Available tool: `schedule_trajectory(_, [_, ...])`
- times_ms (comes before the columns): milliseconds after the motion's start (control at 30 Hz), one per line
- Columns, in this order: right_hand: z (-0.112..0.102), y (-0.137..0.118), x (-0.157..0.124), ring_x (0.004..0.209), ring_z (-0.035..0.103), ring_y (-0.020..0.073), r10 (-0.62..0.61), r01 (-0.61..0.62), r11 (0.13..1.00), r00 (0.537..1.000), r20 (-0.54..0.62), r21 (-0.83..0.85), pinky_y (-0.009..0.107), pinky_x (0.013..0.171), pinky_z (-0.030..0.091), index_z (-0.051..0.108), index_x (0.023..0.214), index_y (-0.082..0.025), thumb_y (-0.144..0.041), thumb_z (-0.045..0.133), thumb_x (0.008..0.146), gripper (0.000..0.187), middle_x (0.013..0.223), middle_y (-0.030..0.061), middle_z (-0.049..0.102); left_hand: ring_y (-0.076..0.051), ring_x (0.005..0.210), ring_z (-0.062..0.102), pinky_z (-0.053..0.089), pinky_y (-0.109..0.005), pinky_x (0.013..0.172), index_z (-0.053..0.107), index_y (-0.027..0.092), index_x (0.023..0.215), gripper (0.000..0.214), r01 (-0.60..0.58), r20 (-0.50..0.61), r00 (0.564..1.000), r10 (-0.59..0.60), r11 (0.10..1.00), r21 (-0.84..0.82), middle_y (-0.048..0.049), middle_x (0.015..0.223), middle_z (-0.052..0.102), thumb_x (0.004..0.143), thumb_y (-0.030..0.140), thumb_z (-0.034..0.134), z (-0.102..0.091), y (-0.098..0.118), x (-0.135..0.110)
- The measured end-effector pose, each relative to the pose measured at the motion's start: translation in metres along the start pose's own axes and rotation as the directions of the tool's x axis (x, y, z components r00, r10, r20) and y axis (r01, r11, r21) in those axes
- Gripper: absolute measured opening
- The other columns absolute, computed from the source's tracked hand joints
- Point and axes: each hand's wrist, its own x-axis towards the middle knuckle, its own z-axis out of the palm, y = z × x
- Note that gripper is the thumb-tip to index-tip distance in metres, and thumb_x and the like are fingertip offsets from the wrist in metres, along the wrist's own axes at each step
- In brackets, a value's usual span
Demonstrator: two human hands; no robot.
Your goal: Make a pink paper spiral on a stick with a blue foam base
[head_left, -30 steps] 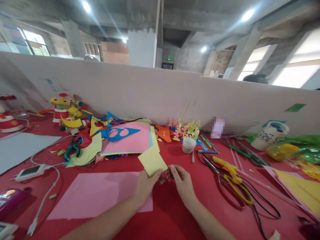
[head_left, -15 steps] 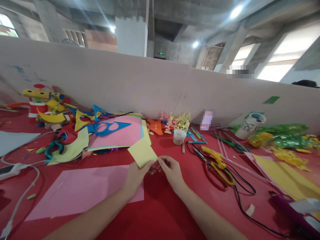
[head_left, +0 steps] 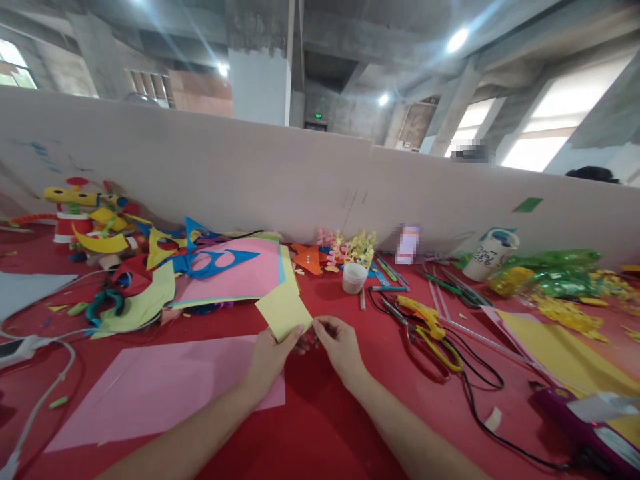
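Both my hands meet at the middle of a red table (head_left: 320,427). My left hand (head_left: 270,357) pinches the near edge of a small yellow paper sheet (head_left: 283,311), thumb on top. My right hand (head_left: 340,343) has its fingers curled and pinched at the sheet's near right corner. The yellow sheet tilts up and away from me. A large pink sheet (head_left: 160,390) lies flat under my left wrist.
A pile of coloured paper and cut-outs (head_left: 215,267) lies at the back left. A small white cup (head_left: 354,277), pens, yellow-handled scissors (head_left: 440,337) and black cables sit to the right. White cable (head_left: 45,393) at left. A low partition wall (head_left: 300,180) bounds the table.
My hands keep the same hold on the yellow sheet. The view has swung to the right, so the table's things sit further left in the picture.
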Motion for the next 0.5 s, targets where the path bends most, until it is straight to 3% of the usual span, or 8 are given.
schedule_trajectory(500, [-0.0010, 0.0065, 0.0027, 0.044, 0.051, 0.0118, 0.010, -0.010, 0.999, 1.000, -0.003, 0.048, 0.024, 0.048, 0.041, 0.064, 0.070, -0.017, -0.038, 0.063, 0.069, 0.021, 0.051, -0.0016, 0.058, -0.017, 0.055, 0.063, 0.052, -0.027, 0.057, 0.068, 0.013, 0.069, 0.022, -0.007, -0.011, 1.000, 0.008, 1.000, 0.013, -0.0043, 0.061, 0.068, 0.069, 0.035, 0.064, -0.0011, -0.0010, -0.0004])
